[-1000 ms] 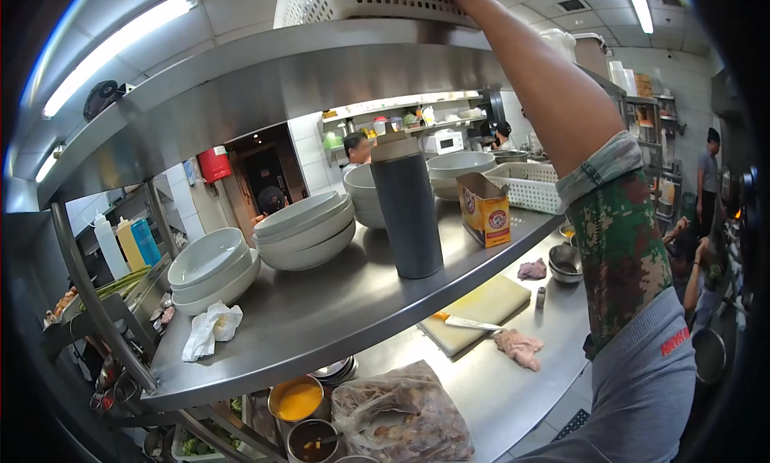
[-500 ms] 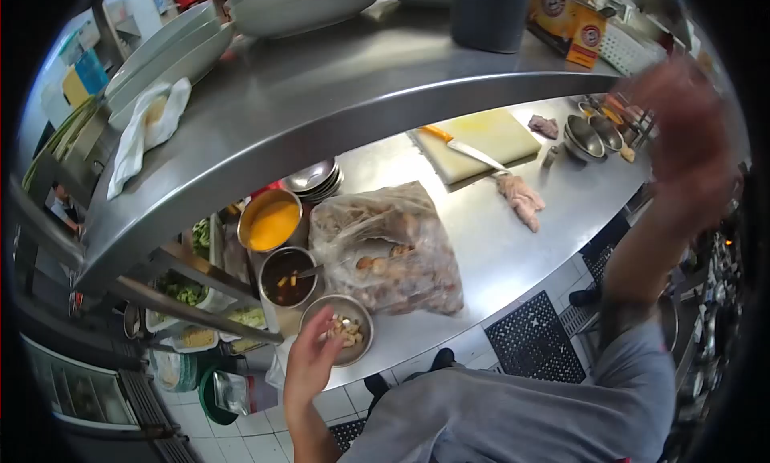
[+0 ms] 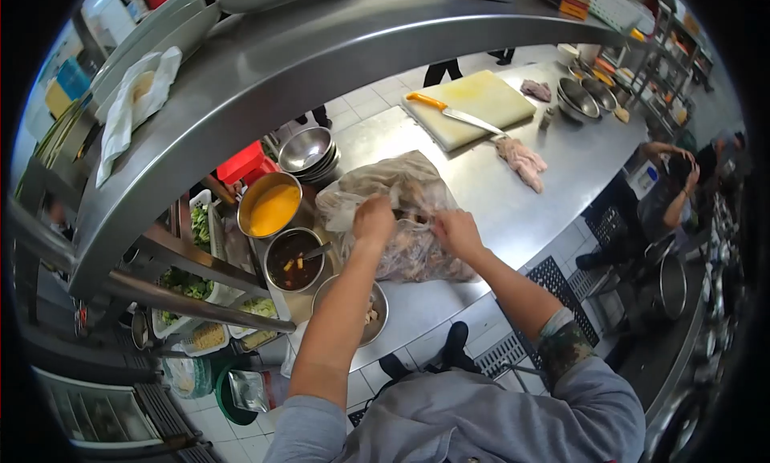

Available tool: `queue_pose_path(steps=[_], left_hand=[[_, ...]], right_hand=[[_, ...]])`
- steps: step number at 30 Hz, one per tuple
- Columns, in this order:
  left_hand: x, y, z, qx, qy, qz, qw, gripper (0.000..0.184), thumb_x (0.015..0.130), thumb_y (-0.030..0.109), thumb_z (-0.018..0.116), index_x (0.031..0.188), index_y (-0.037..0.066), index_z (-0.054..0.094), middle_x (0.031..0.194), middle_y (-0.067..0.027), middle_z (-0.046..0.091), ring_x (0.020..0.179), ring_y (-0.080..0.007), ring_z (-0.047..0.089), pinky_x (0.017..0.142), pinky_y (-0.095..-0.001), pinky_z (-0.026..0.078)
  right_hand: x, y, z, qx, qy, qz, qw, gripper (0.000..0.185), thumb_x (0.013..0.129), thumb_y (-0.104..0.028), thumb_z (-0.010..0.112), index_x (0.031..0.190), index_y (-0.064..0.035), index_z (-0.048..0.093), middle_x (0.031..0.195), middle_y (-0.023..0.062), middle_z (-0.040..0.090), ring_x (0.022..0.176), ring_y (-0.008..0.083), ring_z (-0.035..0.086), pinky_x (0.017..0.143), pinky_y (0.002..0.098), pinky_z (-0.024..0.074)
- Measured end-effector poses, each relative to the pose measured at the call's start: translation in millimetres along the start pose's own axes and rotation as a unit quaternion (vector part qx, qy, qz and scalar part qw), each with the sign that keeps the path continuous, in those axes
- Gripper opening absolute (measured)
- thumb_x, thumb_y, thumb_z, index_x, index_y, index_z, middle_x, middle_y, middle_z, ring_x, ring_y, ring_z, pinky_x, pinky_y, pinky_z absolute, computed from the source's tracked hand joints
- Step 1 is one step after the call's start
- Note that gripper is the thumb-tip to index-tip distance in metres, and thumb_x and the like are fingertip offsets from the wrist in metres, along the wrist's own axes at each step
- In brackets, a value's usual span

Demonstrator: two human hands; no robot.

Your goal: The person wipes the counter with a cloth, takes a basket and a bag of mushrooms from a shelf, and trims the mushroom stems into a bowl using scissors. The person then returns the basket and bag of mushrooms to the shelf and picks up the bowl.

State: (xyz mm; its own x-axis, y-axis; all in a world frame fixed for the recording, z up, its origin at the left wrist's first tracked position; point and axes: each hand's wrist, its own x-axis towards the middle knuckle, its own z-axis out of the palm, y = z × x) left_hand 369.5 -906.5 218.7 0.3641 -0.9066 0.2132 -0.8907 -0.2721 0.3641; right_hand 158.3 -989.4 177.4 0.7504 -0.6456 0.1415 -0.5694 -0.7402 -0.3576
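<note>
A large clear plastic bag (image 3: 401,258) of brownish lumps, whose kind I cannot make out, lies on the steel counter. My left hand (image 3: 375,221) is closed on the bag's film at the left of its opening. On the right of the opening, my right hand (image 3: 459,232) pinches the film too. Below my left forearm, and partly hidden by it, sits a metal bowl (image 3: 379,322) with pale chunks in it. Beside it stand a pot of dark sauce (image 3: 293,256) with a utensil in it and a pot of orange liquid (image 3: 273,210).
An orange-handled knife (image 3: 473,122) rests on a cutting board (image 3: 489,94), near a piece of raw meat (image 3: 523,164). Stacked metal bowls (image 3: 306,148) stand behind the pots. A steel shelf (image 3: 321,58) overhangs the counter. Another person (image 3: 670,190) is at the right.
My right hand has come down from the upper right to the bag. My left hand has moved from above the bowl of chunks to the bag, and both now grip its film.
</note>
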Motion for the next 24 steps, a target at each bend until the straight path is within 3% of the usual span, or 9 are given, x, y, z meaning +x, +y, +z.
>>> queue_pose_path(steps=[3, 6, 9, 11, 13, 15, 19, 21, 24], left_hand=[[-12, 43, 13, -0.076, 0.048, 0.099, 0.991, 0.020, 0.085, 0.007, 0.052, 0.090, 0.006, 0.071, 0.091, -0.0185, 0.069, 0.089, -0.0383, 0.066, 0.081, -0.0489, 0.052], [-26, 80, 27, -0.113, 0.039, 0.119, 0.986, 0.016, 0.085, 0.009, 0.052, 0.084, 0.004, 0.067, 0.093, -0.0194, 0.068, 0.087, -0.0397, 0.064, 0.082, -0.0499, 0.051], [-40, 91, 31, -0.052, -0.051, 0.118, 0.990, 0.013, 0.087, 0.010, 0.054, 0.085, 0.006, 0.067, 0.091, -0.0195, 0.068, 0.087, -0.0396, 0.064, 0.081, -0.0497, 0.051], [-52, 95, 29, -0.093, -0.026, 0.118, 0.988, 0.016, 0.090, 0.016, 0.056, 0.092, 0.006, 0.069, 0.092, -0.0195, 0.068, 0.086, -0.0391, 0.065, 0.081, -0.0502, 0.051], [-58, 104, 10, -0.094, -0.039, 0.108, 0.989, 0.020, 0.088, 0.018, 0.062, 0.102, 0.007, 0.071, 0.094, -0.0192, 0.069, 0.087, -0.0390, 0.065, 0.085, -0.0484, 0.050], [-70, 105, 6, -0.127, 0.016, 0.171, 0.977, 0.027, 0.082, 0.015, 0.069, 0.109, 0.008, 0.070, 0.091, -0.0169, 0.070, 0.092, -0.0360, 0.065, 0.084, -0.0473, 0.049], [-96, 123, -12, 0.112, 0.139, 0.146, 0.973, 0.037, 0.078, 0.017, 0.075, 0.114, 0.008, 0.070, 0.098, -0.0179, 0.070, 0.100, -0.0389, 0.063, 0.090, -0.0437, 0.048], [-95, 106, 5, 0.123, 0.107, 0.116, 0.980, 0.030, 0.079, 0.014, 0.070, 0.108, 0.008, 0.071, 0.098, -0.0178, 0.071, 0.101, -0.0386, 0.062, 0.088, -0.0456, 0.049], [-67, 73, 23, 0.106, -0.035, 0.099, 0.989, 0.026, 0.078, 0.012, 0.065, 0.102, 0.007, 0.073, 0.098, -0.0179, 0.070, 0.099, -0.0382, 0.062, 0.089, -0.0470, 0.049]], right_hand=[[-9, -1, -3, 0.146, 0.128, -0.028, 0.981, 0.044, 0.077, -0.011, 0.074, 0.118, -0.0071, 0.057, 0.105, 0.0164, 0.056, 0.097, 0.0325, 0.057, 0.080, 0.0444, 0.0470], [-12, -18, -25, 0.219, 0.150, -0.071, 0.961, 0.043, 0.076, -0.005, 0.070, 0.118, -0.0063, 0.059, 0.111, 0.0192, 0.056, 0.100, 0.0347, 0.057, 0.084, 0.0458, 0.0474], [-11, 1, -4, 0.209, 0.244, -0.133, 0.938, 0.049, 0.075, -0.011, 0.073, 0.122, -0.0099, 0.059, 0.109, 0.0157, 0.058, 0.099, 0.0379, 0.058, 0.082, 0.0471, 0.0482], [-7, 15, 13, 0.164, 0.237, -0.168, 0.943, 0.044, 0.072, -0.013, 0.073, 0.114, -0.0121, 0.062, 0.105, 0.0139, 0.059, 0.100, 0.0385, 0.058, 0.081, 0.0477, 0.0485], [-8, 18, 15, 0.212, 0.159, -0.095, 0.960, 0.030, 0.072, -0.016, 0.072, 0.100, -0.0114, 0.063, 0.104, 0.0139, 0.062, 0.101, 0.0401, 0.060, 0.081, 0.0498, 0.0479], [-7, 20, 10, 0.178, 0.094, -0.022, 0.979, 0.019, 0.074, -0.016, 0.067, 0.090, -0.0093, 0.059, 0.100, 0.0155, 0.064, 0.099, 0.0410, 0.060, 0.080, 0.0505, 0.0475], [-8, 21, -6, 0.216, 0.092, 0.014, 0.972, 0.017, 0.073, -0.011, 0.061, 0.089, -0.0066, 0.055, 0.088, 0.0176, 0.061, 0.088, 0.0413, 0.059, 0.076, 0.0472, 0.0469], [-12, 28, -9, 0.233, 0.073, 0.015, 0.970, 0.016, 0.073, -0.009, 0.059, 0.089, -0.0058, 0.054, 0.089, 0.0177, 0.060, 0.089, 0.0412, 0.059, 0.076, 0.0479, 0.0462], [-18, 36, -26, 0.225, 0.079, -0.097, 0.966, 0.017, 0.074, -0.013, 0.061, 0.088, -0.0054, 0.054, 0.096, 0.0193, 0.060, 0.094, 0.0409, 0.058, 0.078, 0.0507, 0.0449]])
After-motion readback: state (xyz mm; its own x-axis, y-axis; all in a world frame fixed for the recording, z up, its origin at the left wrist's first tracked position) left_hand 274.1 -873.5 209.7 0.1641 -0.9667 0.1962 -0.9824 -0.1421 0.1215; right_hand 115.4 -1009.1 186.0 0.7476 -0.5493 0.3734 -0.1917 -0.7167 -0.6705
